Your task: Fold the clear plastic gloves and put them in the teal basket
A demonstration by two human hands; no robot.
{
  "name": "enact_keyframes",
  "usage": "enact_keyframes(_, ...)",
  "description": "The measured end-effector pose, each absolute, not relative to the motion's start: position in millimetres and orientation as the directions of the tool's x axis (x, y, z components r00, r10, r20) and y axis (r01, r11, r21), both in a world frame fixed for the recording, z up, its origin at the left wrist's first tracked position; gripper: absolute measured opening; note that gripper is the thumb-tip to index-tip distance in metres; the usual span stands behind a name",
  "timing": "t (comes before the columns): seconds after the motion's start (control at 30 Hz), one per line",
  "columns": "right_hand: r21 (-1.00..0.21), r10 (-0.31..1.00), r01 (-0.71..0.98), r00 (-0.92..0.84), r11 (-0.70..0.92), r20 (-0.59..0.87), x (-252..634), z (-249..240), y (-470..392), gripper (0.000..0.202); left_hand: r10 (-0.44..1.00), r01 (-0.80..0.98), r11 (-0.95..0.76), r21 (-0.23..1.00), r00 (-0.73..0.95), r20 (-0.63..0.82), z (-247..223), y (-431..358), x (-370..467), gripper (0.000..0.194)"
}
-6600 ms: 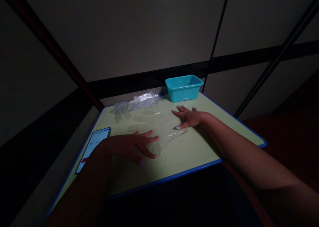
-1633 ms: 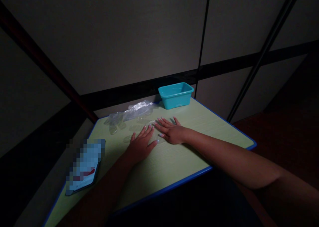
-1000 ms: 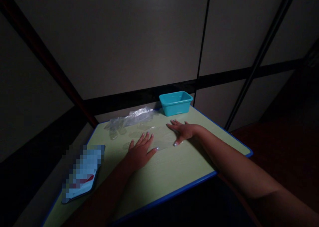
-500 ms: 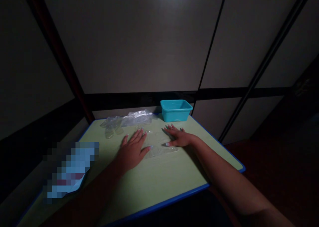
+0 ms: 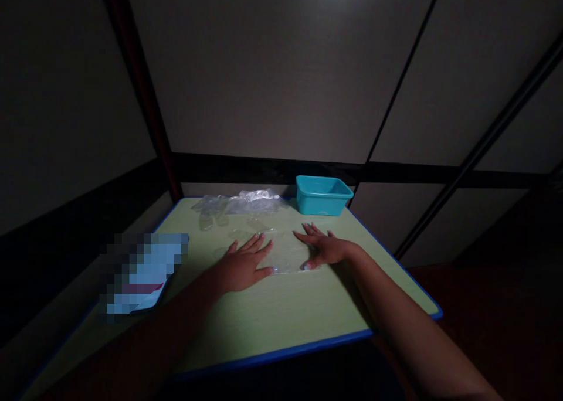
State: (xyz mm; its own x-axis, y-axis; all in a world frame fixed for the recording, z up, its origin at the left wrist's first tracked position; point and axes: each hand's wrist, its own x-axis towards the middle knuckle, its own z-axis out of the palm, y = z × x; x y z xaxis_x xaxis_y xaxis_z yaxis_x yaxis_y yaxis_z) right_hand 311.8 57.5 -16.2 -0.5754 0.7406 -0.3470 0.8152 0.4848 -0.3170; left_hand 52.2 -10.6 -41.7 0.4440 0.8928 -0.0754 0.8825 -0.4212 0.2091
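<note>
A thin, clear plastic glove (image 5: 288, 259) lies flat on the table, its finger-like ends reaching towards the far left. My left hand (image 5: 246, 266) rests palm down on its left part, fingers spread. On the right side, my right hand (image 5: 324, 248) touches the same plastic with its fingers apart and thumb near the close edge. Both hands cover parts of the glove, so its full outline is hidden. Beyond my left hand is more clear plastic with finger shapes (image 5: 206, 220), beside a crumpled clear plastic sheet or bag (image 5: 255, 203).
A turquoise plastic basin (image 5: 323, 203) stands at the far right of the pale green table (image 5: 264, 319), which has a blue edge. At the left lies a flat, light-blue item (image 5: 152, 272), partly pixelated. Panelled doors (image 5: 272, 84) rise right behind the table.
The view has turned slightly, so the table and basin appear farther right. The glove looks flatter between my hands, and more of its finger shapes show. Both hands stay spread on it.
</note>
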Motion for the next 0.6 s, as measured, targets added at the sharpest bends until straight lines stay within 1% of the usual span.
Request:
enact_keyframes(0.1, -0.33, 0.753, 0.808, -0.581, 0.487, -0.309, 310.3, -16.3, 56.7, 0.1, 0.899, 0.891, -0.398, 0.217, 0.426, -0.101, -34.5, -17.6, 54.4, 0.068)
enact_keyframes(0.2, -0.34, 0.775, 0.801, -0.581, 0.492, -0.248, 309.0, -18.5, 56.7, 0.091, 0.907, 0.895, -0.398, 0.2, 0.416, -0.058, -29.1, -20.5, 55.8, 0.065)
enact_keyframes(0.27, -0.336, 0.801, 0.804, -0.568, 0.49, -0.19, 308.7, -20.6, 57.6, 0.085, 0.926, 0.906, -0.376, 0.194, 0.376, 0.04, -27.7, -16.8, 54.2, 0.059)
enact_keyframes(0.37, -0.338, 0.833, 0.8, -0.548, 0.496, -0.073, 309.0, -23.9, 60.7, 0.072, 0.942, 0.937, -0.289, 0.198, 0.242, 0.232, -28.9, -3.5, 45.7, 0.048)
enact_keyframes(0.43, -0.36, 0.828, 0.767, -0.56, 0.53, 0.027, 309.7, -26.2, 64.1, 0.062, 0.939, 0.949, -0.246, 0.197, 0.182, 0.292, -31.4, 6.5, 37.7, 0.045)
enact_keyframes(0.53, -0.382, 0.804, 0.713, -0.568, 0.588, 0.176, 312.1, -30.9, 70.6, 0.042, 0.941, 0.943, -0.248, 0.222, 0.181, 0.284, -35.7, 16.0, 28.2, 0.041)
enact_keyframes(0.6, -0.372, 0.808, 0.718, -0.541, 0.588, 0.232, 314.2, -35.8, 75.7, 0.034, 0.941, 0.938, -0.267, 0.22, 0.205, 0.269, -38.0, 17.3, 25.8, 0.044)
